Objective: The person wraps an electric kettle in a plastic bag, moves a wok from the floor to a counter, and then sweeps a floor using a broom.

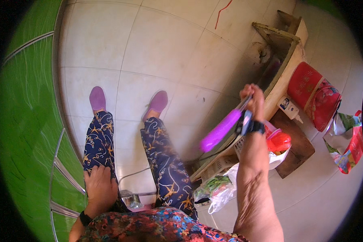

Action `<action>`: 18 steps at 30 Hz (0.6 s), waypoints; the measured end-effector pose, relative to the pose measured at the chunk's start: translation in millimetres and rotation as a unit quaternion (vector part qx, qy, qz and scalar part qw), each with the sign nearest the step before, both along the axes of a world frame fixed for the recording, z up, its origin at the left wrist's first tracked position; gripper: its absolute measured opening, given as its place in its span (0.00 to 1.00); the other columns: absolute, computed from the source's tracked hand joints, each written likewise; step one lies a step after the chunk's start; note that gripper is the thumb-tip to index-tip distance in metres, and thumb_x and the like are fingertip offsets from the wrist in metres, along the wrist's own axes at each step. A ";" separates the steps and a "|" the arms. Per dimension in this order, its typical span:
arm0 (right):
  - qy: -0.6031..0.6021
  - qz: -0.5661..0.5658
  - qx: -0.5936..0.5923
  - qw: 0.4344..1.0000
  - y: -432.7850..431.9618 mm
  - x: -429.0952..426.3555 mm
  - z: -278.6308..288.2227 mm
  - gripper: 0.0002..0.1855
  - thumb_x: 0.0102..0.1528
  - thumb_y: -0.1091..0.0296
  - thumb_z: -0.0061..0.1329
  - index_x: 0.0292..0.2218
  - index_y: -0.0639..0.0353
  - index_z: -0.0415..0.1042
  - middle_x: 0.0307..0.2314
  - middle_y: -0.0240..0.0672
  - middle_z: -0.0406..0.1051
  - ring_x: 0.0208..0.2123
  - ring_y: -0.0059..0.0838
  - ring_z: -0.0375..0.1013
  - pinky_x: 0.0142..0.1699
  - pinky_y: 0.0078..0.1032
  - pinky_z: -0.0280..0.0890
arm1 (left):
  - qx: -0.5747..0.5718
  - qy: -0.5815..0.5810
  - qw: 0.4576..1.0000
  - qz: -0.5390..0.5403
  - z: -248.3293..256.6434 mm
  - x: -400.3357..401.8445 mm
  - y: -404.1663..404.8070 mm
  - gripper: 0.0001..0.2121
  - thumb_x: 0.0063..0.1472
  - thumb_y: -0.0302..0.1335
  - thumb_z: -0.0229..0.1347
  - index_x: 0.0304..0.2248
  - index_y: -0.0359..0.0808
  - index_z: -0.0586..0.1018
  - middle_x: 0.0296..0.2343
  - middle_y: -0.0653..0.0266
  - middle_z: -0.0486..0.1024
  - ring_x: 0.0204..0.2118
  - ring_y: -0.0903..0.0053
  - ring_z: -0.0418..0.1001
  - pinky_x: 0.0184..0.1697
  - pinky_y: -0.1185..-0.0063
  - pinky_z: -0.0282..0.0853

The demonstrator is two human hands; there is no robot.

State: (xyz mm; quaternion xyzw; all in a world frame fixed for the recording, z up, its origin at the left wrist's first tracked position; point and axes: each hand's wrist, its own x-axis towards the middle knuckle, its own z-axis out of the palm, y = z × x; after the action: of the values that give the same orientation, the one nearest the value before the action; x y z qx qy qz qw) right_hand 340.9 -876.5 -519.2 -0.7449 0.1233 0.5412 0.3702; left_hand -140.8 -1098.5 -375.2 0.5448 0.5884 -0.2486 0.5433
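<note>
My right hand (254, 101) grips the thin handle of a fluffy purple duster (220, 132). The duster slants down to the left over the front of a low open-fronted cabinet (286, 65), slightly blurred. A dark watch band circles my right wrist. My left hand (100, 185) lies on my left thigh, over patterned navy trousers (98, 145), and holds nothing. Its fingers are a little apart. Beside my right forearm are a red plastic bag (279, 141) and a clear plastic bag (216, 189) with green vegetables.
A brown board (302, 148), a white bottle (290, 109), a red bag (310, 90) with writing and a colourful packet (345, 142) lie right. Glossy green cabinet doors (27, 121) line the left. A red strip (220, 15) lies on the tiled floor (163, 45).
</note>
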 end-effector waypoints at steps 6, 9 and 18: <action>-0.059 0.150 -0.097 0.982 -1.8 -12.2 -10.1 0.09 0.51 0.72 0.34 0.18 0.56 0.56 0.12 0.30 0.55 0.12 0.25 0.55 0.19 0.23 0.55 | 0.123 -0.011 0.992 0.007 2.7 0.8 -2.4 0.11 0.45 0.27 0.50 0.30 0.33 0.68 0.29 0.57 0.65 0.37 0.61 0.62 0.44 0.59 0.52; -0.088 0.272 -0.176 0.942 -63.8 -53.4 35.1 0.14 0.53 0.69 0.35 0.16 0.55 0.57 0.10 0.29 0.55 0.10 0.24 0.55 0.17 0.22 0.55 | 0.083 0.000 0.996 0.018 6.5 1.3 -0.6 0.10 0.46 0.27 0.50 0.30 0.33 0.69 0.29 0.57 0.66 0.37 0.62 0.62 0.44 0.60 0.52; -0.098 0.264 -0.085 0.956 -123.2 -81.8 103.8 0.14 0.55 0.66 0.37 0.19 0.57 0.60 0.11 0.29 0.57 0.11 0.21 0.58 0.16 0.21 0.56 | 0.043 -0.003 0.999 -0.003 4.0 -1.2 -5.3 0.12 0.46 0.27 0.50 0.32 0.33 0.68 0.29 0.56 0.65 0.36 0.62 0.62 0.41 0.65 0.53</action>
State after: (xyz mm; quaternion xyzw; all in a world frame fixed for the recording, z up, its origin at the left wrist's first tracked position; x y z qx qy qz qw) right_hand 259.1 -999.7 -415.5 -0.8290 -0.0689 0.5316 0.1596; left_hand -142.0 -1103.8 -371.2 0.5704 0.5951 -0.2232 0.5202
